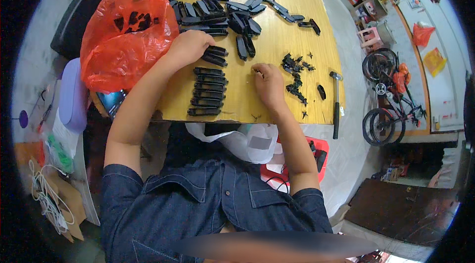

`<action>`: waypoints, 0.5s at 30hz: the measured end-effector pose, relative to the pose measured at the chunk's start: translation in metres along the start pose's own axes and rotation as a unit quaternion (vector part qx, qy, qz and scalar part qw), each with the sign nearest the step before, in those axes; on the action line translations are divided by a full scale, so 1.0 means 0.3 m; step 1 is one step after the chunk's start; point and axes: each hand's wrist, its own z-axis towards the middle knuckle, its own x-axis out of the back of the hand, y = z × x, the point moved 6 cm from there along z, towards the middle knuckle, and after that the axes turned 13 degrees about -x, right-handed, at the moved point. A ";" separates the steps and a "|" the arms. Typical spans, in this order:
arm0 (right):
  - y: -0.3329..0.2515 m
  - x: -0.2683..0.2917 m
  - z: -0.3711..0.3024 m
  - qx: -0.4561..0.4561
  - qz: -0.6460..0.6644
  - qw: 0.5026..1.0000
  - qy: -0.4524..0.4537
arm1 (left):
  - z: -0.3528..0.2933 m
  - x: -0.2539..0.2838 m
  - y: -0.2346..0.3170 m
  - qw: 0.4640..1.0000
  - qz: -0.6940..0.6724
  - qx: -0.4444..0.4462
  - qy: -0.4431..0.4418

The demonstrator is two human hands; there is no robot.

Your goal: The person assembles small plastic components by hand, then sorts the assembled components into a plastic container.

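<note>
My left hand (192, 46) is closed at the left end of a long black plastic part (216, 51), at the top of a column on the yellow wooden table (297, 5). Below it, a neat row of similar black parts (209, 91) lies side by side. My right hand (269, 86) rests on the table with fingers curled in a pinch; what they hold, if anything, is too small to name. Just right of that hand lies a pile of small black clip-like pieces (295, 82). Farther back is a heap of loose long black parts (213, 15).
A red plastic bag (126, 40) with black pieces stands left of my left forearm. A hammer (336, 102) lies along the table's right edge. A white bag (247, 144) hangs at the front edge, with a red container (319, 159) below. Bicycles (391, 97) stand at right.
</note>
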 end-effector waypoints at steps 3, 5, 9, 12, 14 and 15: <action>-0.027 0.002 -0.019 0.038 -0.035 0.998 0.032 | 0.001 -0.006 -0.013 1.000 0.000 -0.008 0.005; -0.053 -0.004 -0.023 0.079 -0.084 0.993 0.039 | 0.001 -0.012 -0.022 1.000 0.006 -0.008 -0.012; -0.115 -0.027 0.035 0.047 0.016 0.999 0.015 | 0.000 -0.026 -0.017 0.999 -0.016 -0.004 -0.044; -0.172 -0.093 0.094 -0.004 0.151 0.988 -0.032 | 0.004 -0.014 0.014 0.999 0.008 -0.018 -0.043; -0.181 -0.162 0.135 0.001 0.160 0.984 -0.073 | 0.001 -0.013 0.007 0.999 0.010 -0.004 -0.048; -0.172 -0.172 0.138 0.004 0.160 0.984 -0.072 | 0.002 -0.021 0.000 0.999 0.012 -0.004 -0.045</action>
